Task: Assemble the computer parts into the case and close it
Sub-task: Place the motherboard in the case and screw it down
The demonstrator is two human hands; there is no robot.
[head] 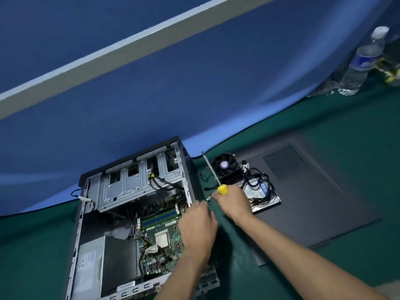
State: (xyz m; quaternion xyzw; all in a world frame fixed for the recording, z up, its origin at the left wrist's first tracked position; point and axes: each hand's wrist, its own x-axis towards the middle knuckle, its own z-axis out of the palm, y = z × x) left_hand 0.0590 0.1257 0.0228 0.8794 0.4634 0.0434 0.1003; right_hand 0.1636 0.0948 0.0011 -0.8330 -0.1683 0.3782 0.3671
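An open computer case (pixel 91 213) lies on its side on the green table, with the motherboard (pixel 160 241), bare CPU socket, RAM slots and power supply (pixel 91 265) showing. My right hand (pixel 232 202) grips a yellow-handled screwdriver (pixel 213 174), shaft pointing up and away, just right of the case. My left hand (pixel 198 228) hovers over the case's right edge, fingers loosely curled; whether it pinches something small is hidden. A CPU cooler fan (pixel 226 167) and a hard drive (pixel 262 195) with black cables lie to the right. Small screws (pixel 208 199) sit beside the case.
The grey side panel (pixel 313 191) lies flat on the table at the right, under the drive and fan. A plastic water bottle (pixel 361 63) stands at the far right. A blue wall runs behind the table's far edge.
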